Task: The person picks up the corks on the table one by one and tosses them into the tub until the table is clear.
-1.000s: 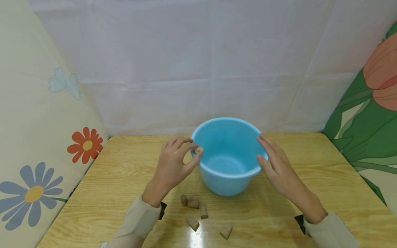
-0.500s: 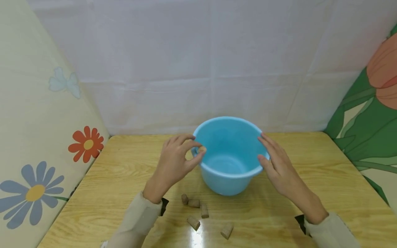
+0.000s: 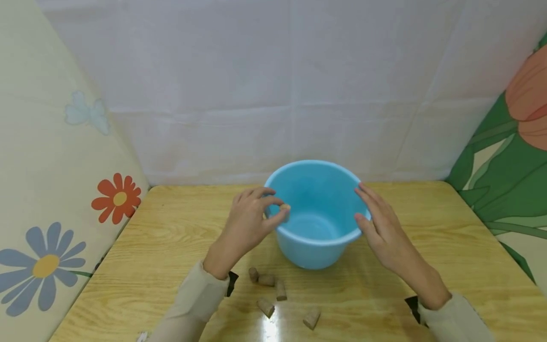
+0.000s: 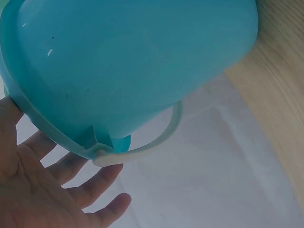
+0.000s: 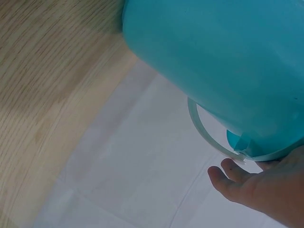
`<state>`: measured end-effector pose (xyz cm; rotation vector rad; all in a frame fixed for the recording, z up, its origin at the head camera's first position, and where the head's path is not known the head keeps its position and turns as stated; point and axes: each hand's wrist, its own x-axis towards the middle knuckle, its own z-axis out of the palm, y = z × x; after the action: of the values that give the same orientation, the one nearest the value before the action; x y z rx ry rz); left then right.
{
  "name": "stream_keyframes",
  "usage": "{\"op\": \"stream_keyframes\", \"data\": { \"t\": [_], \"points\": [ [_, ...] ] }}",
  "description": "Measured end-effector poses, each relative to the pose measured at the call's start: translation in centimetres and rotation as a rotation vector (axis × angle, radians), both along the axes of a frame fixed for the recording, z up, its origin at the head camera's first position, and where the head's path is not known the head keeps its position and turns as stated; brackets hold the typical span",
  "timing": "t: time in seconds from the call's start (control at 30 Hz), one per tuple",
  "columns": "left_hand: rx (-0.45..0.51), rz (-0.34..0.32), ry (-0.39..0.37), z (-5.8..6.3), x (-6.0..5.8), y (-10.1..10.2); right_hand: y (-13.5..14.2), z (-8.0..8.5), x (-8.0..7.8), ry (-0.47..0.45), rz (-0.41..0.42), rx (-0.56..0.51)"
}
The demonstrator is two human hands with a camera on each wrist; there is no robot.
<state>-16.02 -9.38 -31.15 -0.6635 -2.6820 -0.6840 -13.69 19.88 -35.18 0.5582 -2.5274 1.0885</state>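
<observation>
A light blue plastic bucket stands on the wooden table, its inside bare in the head view. My left hand pinches a small cork between thumb and index finger, just inside the bucket's left rim. From the left wrist, the cork is hidden, and that hand's other fingers spread outside the rim beside the handle. My right hand holds the right rim, thumb over the inner side; some fingers show outside it in the right wrist view. Several corks lie in front of the bucket.
The wooden table backs onto a white cloth. Flower-printed panels flank it at left and right. One cork lies apart, nearer the table's front.
My left hand has moved a little right, carrying the pinched cork further over the bucket's inside. The right hand, bucket and corks on the table have hardly moved.
</observation>
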Motion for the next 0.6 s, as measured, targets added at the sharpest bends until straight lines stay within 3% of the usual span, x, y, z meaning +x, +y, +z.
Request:
{"op": "stream_keyframes", "data": {
  "t": [0.33, 0.6],
  "points": [
    [0.008, 0.005, -0.011, -0.2, 0.13, -0.04, -0.05, -0.01, -0.05, 0.002, 0.007, -0.002],
    [0.01, 0.007, 0.061, -0.44, 0.11, 0.06, 0.08, 0.15, -0.09, -0.007, 0.003, 0.005]
  ]
}}
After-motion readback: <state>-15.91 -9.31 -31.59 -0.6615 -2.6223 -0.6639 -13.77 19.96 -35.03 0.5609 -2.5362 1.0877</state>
